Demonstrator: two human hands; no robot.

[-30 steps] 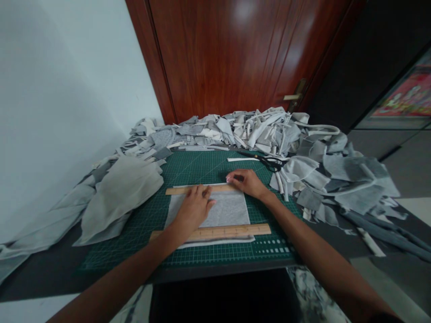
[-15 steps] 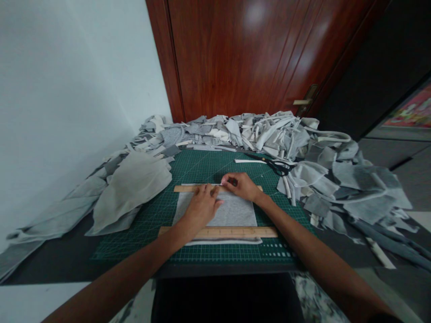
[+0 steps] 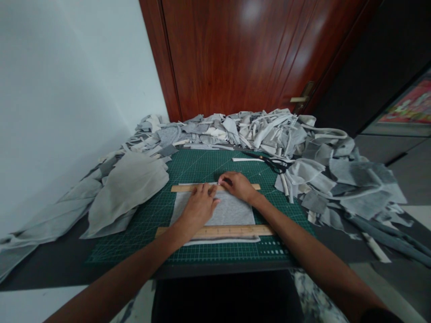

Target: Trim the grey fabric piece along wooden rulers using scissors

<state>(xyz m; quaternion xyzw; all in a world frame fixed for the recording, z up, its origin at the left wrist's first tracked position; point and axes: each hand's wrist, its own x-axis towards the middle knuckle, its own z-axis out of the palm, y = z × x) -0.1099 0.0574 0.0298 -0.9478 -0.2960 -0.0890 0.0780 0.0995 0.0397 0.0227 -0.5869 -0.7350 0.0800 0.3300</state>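
A piece of light grey fabric [image 3: 232,211] lies flat on the green cutting mat [image 3: 202,168]. Across its far edge runs a wooden ruler [image 3: 180,189], and a second wooden ruler [image 3: 232,231] crosses its near edge. My left hand [image 3: 200,208] rests palm down with fingers extended, pressing the far ruler onto the fabric. Beside it, my right hand [image 3: 237,186] is closed in a pinch at the fabric's far edge, just over the ruler. Whatever its fingertips hold is too small to make out.
Black scissors [image 3: 274,165] lie at the mat's far right, by a thin white strip [image 3: 244,159]. Grey and white fabric scraps [image 3: 266,130] are heaped along the back, with more pieces [image 3: 363,184] at the right. A large pale fabric piece [image 3: 128,190] overlaps the mat's left side.
The view has shifted slightly, so everything sits a little differently in frame. My left hand stays on the ruler; my right hand keeps its pinch at about the same spot.
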